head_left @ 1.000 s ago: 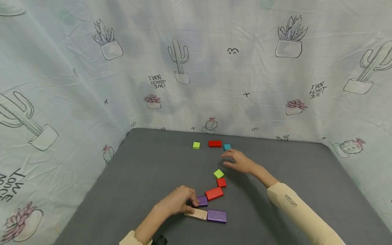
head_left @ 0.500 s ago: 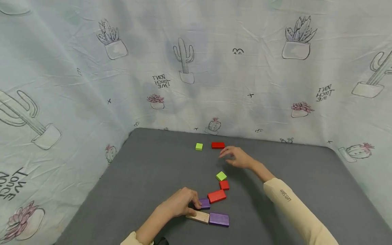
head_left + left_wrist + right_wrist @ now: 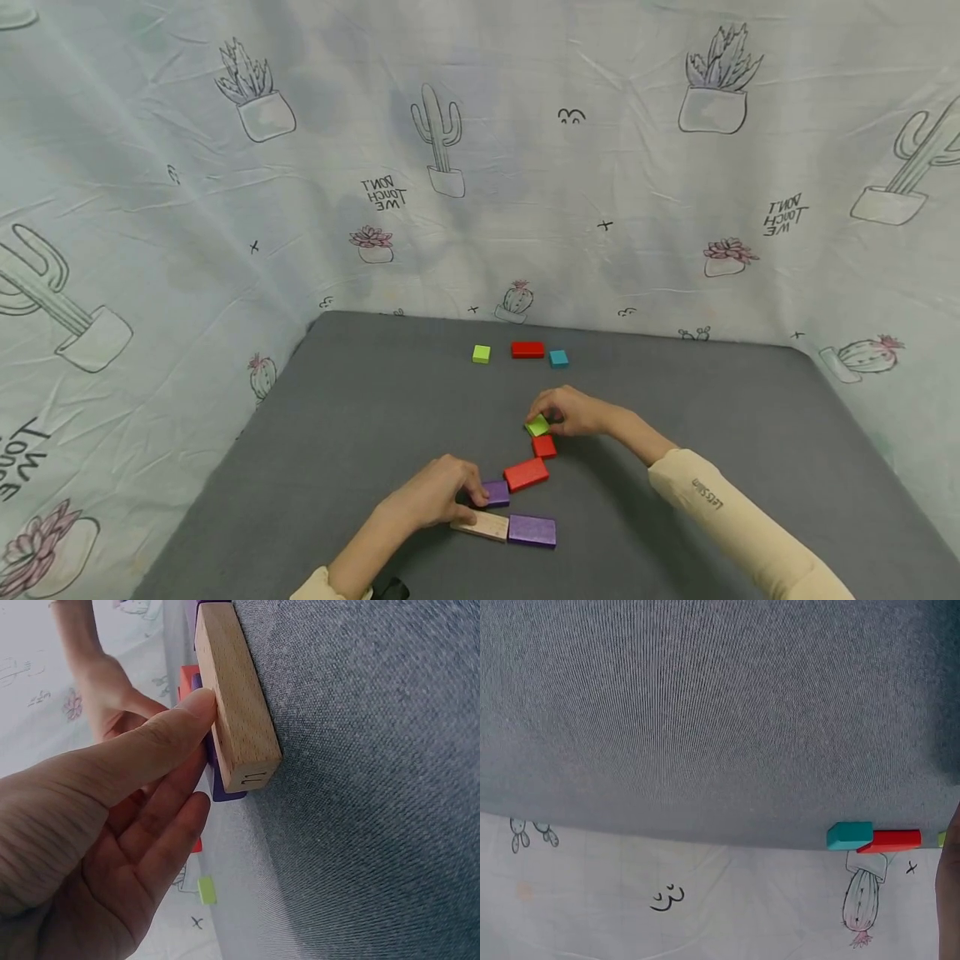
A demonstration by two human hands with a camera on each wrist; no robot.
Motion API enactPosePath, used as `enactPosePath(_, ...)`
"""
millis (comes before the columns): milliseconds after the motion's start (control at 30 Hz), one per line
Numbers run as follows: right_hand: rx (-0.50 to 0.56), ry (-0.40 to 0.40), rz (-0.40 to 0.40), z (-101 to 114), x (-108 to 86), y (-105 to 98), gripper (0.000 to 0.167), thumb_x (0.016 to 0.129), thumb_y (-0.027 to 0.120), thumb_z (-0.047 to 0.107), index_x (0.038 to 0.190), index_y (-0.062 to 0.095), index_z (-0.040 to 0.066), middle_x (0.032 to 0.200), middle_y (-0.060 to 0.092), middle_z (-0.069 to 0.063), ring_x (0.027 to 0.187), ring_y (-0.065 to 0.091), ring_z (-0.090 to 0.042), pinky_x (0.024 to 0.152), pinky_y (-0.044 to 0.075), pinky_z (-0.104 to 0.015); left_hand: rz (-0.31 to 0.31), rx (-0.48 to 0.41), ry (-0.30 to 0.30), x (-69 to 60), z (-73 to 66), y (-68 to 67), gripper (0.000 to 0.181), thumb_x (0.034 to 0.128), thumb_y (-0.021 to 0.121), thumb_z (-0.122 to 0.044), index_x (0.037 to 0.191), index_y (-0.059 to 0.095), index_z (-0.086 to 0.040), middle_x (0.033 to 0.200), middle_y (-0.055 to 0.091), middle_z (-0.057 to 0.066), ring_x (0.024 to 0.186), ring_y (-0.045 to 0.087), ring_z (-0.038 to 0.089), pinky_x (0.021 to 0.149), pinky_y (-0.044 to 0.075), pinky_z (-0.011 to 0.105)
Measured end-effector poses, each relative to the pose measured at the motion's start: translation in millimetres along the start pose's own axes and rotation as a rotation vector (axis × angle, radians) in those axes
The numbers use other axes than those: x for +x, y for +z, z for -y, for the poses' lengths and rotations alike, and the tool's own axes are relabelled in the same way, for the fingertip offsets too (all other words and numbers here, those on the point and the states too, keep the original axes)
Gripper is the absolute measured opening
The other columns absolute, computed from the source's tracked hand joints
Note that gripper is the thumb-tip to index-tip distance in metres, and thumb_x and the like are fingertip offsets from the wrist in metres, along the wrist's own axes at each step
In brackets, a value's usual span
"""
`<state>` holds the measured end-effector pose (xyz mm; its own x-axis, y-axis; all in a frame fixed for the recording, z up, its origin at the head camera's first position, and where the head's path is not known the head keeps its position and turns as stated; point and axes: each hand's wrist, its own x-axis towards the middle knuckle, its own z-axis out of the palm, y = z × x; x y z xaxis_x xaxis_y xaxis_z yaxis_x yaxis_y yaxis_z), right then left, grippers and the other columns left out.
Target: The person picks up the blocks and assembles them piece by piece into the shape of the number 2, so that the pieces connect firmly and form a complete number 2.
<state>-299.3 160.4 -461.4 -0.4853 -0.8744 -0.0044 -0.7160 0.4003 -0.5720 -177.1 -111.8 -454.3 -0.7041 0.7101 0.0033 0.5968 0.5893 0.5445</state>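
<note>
My right hand [image 3: 572, 412] pinches a lime-green block [image 3: 537, 426], fingers at its far-left side and thumb at its right. That block sits against a small red block [image 3: 543, 447]. Closer to me lie a longer red block [image 3: 527, 473] and a purple block [image 3: 496, 493], end to end in a bent row. My left hand [image 3: 436, 493] touches this purple block with a finger, while its thumb rests on a plain wooden block [image 3: 238, 697]; its fingers are loosely bent. A second purple block [image 3: 532, 531] adjoins the wooden one. The right wrist view barely catches the hand.
Towards the back of the grey table [image 3: 360, 392] stand another lime-green block [image 3: 482, 354], a red block [image 3: 528, 350] and a blue block [image 3: 850, 836]. A cactus-print cloth [image 3: 517, 167] hangs behind and at both sides.
My right hand has come back from near the blue block towards me and taken hold of the nearer lime-green block. The left hand stays on its blocks.
</note>
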Motion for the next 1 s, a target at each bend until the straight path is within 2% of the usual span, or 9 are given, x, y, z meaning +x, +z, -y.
enactPosePath(167, -0.021, -0.005, -0.038, 3, -4.0, 0, 0.033, 0.080, 0.067, -0.009, 0.111, 0.070, 0.004, 0.116, 0.061, -0.014, 0.102, 0.057, -0.026, 0.076, 0.053, -0.035, 0.006, 0.004, -0.002, 0.7, 0.3, 0.6, 0.021, 0.0662, 0.086, -0.010, 0.086, 0.079, -0.013, 0.085, 0.068, -0.013, 0.084, 0.061, 0.000, 0.078, 0.050, 0.020)
enactPosePath(333, -0.055, 0.020, -0.053, 11, -9.9, 1, 0.027, 0.079, 0.077, 0.008, 0.105, 0.074, 0.011, 0.119, 0.056, -0.012, 0.111, 0.047, -0.028, 0.090, 0.043, -0.047, 0.010, 0.001, 0.001, 1.2, -0.3, -0.1, 0.021, 0.0666, 0.086, -0.011, 0.086, 0.079, -0.013, 0.085, 0.068, -0.013, 0.085, 0.061, 0.000, 0.078, 0.050, 0.021)
enactPosePath(500, -0.132, 0.029, -0.031, 18, -12.2, 6, 0.024, 0.075, 0.082, 0.020, 0.098, 0.076, 0.015, 0.118, 0.055, -0.006, 0.110, 0.043, -0.023, 0.093, 0.041, -0.043, 0.001, 0.003, -0.004, 0.5, 1.0, -1.0, 0.021, 0.0666, 0.086, -0.009, 0.085, 0.078, -0.013, 0.084, 0.067, -0.012, 0.084, 0.061, 0.000, 0.078, 0.050, 0.021)
enactPosePath(633, -0.161, 0.034, -0.053, 20, -14.2, 8, 0.021, 0.074, 0.083, 0.019, 0.094, 0.076, 0.016, 0.114, 0.056, -0.003, 0.108, 0.046, -0.020, 0.093, 0.042, -0.041, 0.007, 0.010, -0.004, 1.0, 1.2, -0.4, 0.021, 0.0670, 0.086, -0.010, 0.086, 0.079, -0.014, 0.085, 0.068, -0.012, 0.084, 0.061, 0.000, 0.077, 0.050, 0.022)
enactPosePath(867, -0.213, 0.029, -0.096, 18, -18.1, 11, 0.029, 0.072, 0.085, 0.021, 0.096, 0.072, 0.013, 0.106, 0.055, 0.001, 0.100, 0.048, -0.017, 0.088, 0.044, -0.041, 0.011, 0.006, -0.010, 1.1, 1.1, 0.6, 0.021, 0.0673, 0.086, -0.011, 0.086, 0.079, -0.014, 0.086, 0.068, -0.013, 0.085, 0.062, 0.001, 0.078, 0.050, 0.022)
enactPosePath(1000, -0.214, 0.025, -0.089, 17, -19.0, 11, 0.027, 0.073, 0.084, 0.021, 0.095, 0.073, 0.013, 0.102, 0.056, 0.002, 0.098, 0.050, -0.016, 0.086, 0.045, -0.040, 0.011, 0.000, -0.009, 0.4, 0.9, 1.2, 0.021, 0.0670, 0.086, -0.011, 0.086, 0.079, -0.015, 0.085, 0.067, -0.014, 0.085, 0.062, 0.001, 0.077, 0.050, 0.022)
